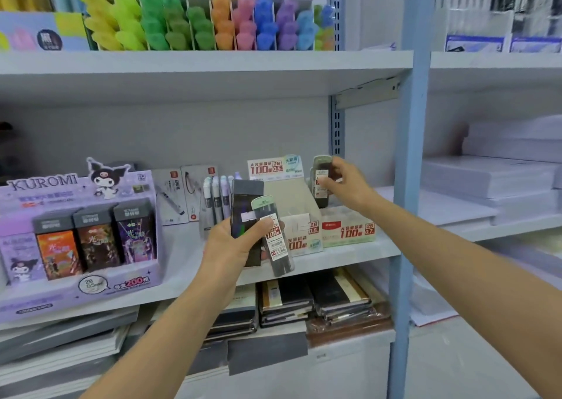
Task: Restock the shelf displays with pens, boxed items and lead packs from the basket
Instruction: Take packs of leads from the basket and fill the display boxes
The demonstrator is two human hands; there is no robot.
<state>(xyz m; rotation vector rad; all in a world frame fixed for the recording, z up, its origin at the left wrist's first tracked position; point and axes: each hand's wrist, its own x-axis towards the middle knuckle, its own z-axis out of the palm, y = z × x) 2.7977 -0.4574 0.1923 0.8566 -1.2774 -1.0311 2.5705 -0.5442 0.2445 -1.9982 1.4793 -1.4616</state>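
Observation:
My left hand grips a dark flat box together with a clear lead pack that has a pale green cap and a white label, held in front of the middle shelf. My right hand holds another lead pack upright at the right side of the beige cardboard lead display. That display carries red "100" and "2B 0.5" print. A second box marked "2B 0.7" stands beside it on the shelf. The basket is out of view.
A purple Kuromi display with boxed items fills the shelf's left. Boxed pens and white pens stand behind my left hand. Coloured highlighters line the upper shelf. Notebooks lie below. A blue upright post borders the bay.

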